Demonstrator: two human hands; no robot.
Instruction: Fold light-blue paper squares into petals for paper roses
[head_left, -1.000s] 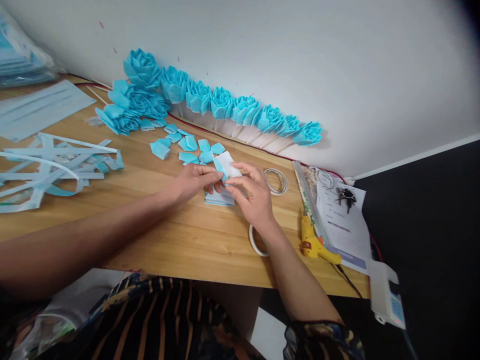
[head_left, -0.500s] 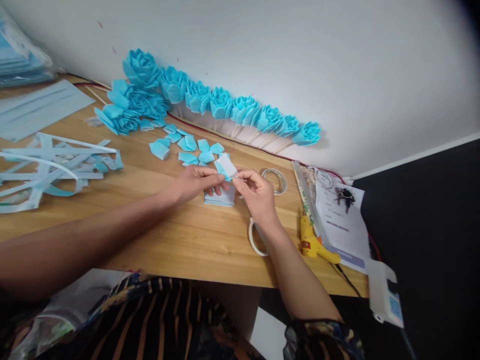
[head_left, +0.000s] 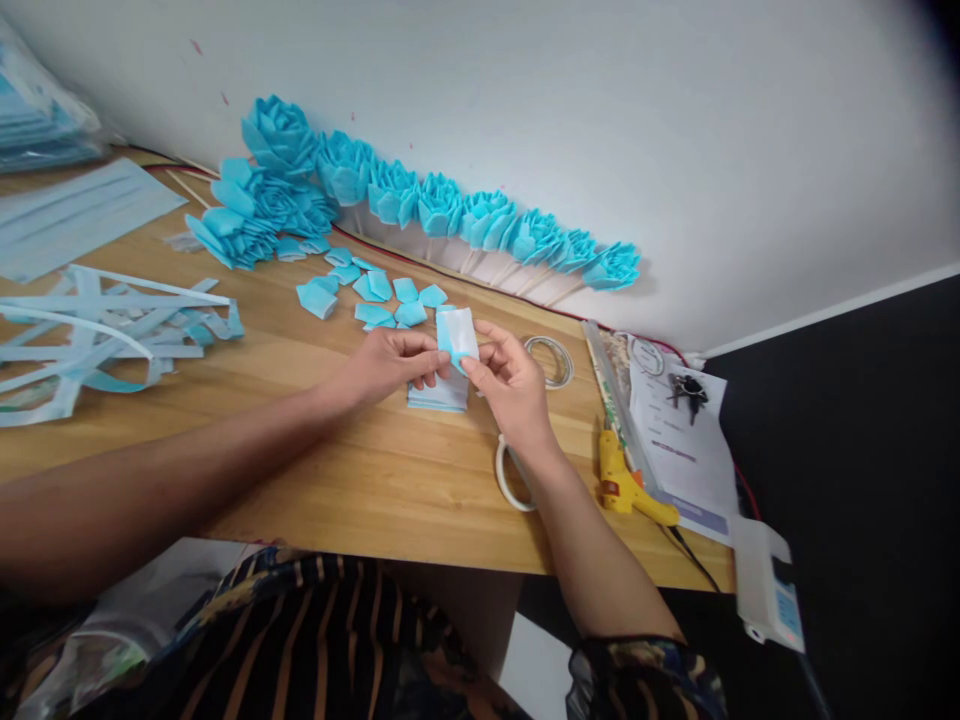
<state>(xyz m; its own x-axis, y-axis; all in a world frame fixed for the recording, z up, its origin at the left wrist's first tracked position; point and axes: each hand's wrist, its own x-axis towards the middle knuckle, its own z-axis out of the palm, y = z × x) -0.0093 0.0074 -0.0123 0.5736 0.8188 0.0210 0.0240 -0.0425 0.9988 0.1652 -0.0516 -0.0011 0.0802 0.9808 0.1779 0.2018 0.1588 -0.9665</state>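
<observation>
1. Left hand (head_left: 379, 368): thumb and fingers pinch the lower left part of a folded blue-and-white piece (head_left: 459, 332).
2. Right hand (head_left: 517, 390): thumb and fingers pinch the same piece at its lower right edge (the fingertips behind it are partly hidden).
3. Piece position: between both hands, white face showing, blue along its left side and lower edge, above a stack of pale blue sheets (head_left: 437, 397) on the wooden table (head_left: 375, 480).
4. Loose blue petals (head_left: 410, 314): scattered beyond the left hand.
5. Blue flowers (head_left: 440, 207): on thin sticks, lined up along the wall (head_left: 675, 150).
6. White ring (head_left: 501, 480): beside the right wrist, partly covered by the forearm.
7. Yellow glue gun (head_left: 616, 485): lying to the right of the right forearm, near a printed paper (head_left: 675, 470).
</observation>
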